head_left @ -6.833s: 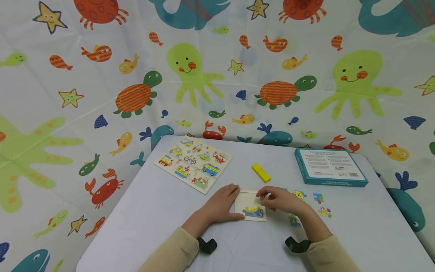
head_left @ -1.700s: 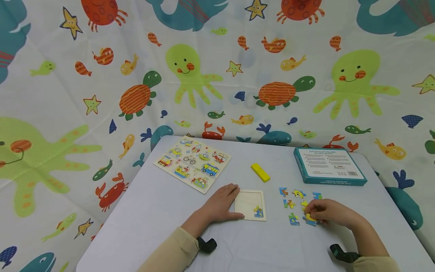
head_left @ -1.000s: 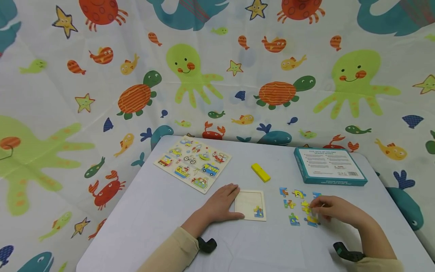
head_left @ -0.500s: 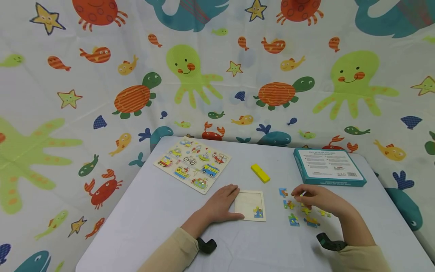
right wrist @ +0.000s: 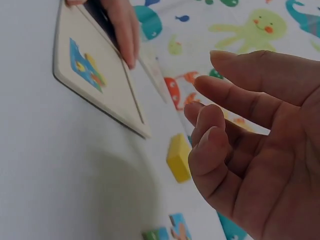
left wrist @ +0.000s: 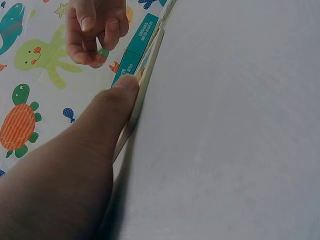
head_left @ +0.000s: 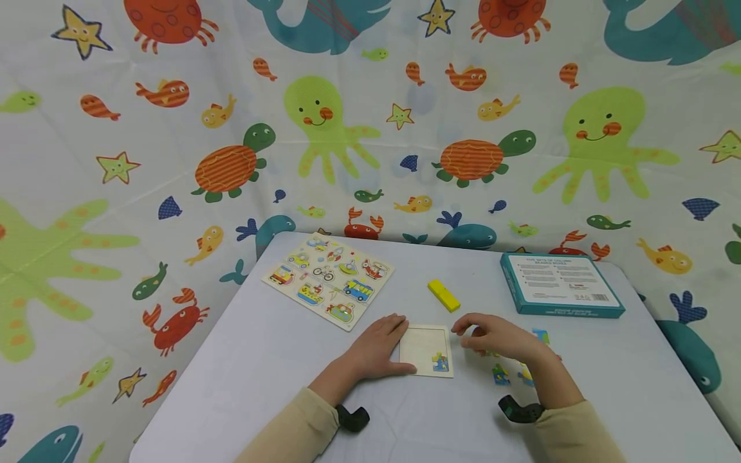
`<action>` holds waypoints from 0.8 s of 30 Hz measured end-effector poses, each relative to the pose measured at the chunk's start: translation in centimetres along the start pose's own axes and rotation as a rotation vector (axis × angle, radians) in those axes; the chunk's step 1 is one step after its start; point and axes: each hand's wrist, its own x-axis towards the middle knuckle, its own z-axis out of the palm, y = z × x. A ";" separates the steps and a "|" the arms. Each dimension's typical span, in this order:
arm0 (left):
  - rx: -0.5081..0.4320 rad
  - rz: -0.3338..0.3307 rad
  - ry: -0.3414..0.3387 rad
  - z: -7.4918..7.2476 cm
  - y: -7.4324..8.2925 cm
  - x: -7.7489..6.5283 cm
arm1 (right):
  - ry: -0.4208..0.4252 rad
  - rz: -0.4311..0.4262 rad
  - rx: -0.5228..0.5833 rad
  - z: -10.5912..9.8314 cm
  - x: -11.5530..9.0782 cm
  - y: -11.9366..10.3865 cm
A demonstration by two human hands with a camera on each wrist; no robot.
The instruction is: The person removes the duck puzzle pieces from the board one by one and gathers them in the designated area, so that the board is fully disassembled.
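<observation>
My left hand (head_left: 379,347) lies flat along the left edge of a small square wooden puzzle tray (head_left: 415,350), its thumb at the lower corner. One blue-and-yellow jigsaw piece (head_left: 440,362) sits in the tray's lower right corner. Just right of the tray hovers my right hand (head_left: 492,337), over the loose pieces. In the right wrist view, that hand (right wrist: 260,135) has loosely bent fingers, the thumb stands apart from them, and nothing shows between. Several loose jigsaw pieces (head_left: 500,375) lie under and beyond it, some hidden by hand and forearm.
A yellow block (head_left: 444,295) lies behind the tray. At the back left is a larger wooden board with vehicle pictures (head_left: 327,276). A teal-edged box (head_left: 561,283) stands at the back right. A sea-animal curtain (head_left: 359,128) hangs behind the table.
Since 6.8 s ago, the tray has gone from a wider stretch of bottom pieces to one piece. Lately my right hand has moved left from the loose pieces toward the tray; my left stayed put.
</observation>
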 end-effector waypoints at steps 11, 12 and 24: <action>-0.008 -0.018 -0.011 -0.2 0.1 0.0 | -0.037 -0.037 0.008 2.2 2.0 -0.5; -0.007 -0.019 -0.010 -0.2 0.1 0.0 | -0.040 -0.036 0.005 2.3 2.1 -0.5; -0.004 -0.013 -0.006 -0.2 0.0 -0.1 | -0.045 0.002 -0.046 3.8 2.9 0.1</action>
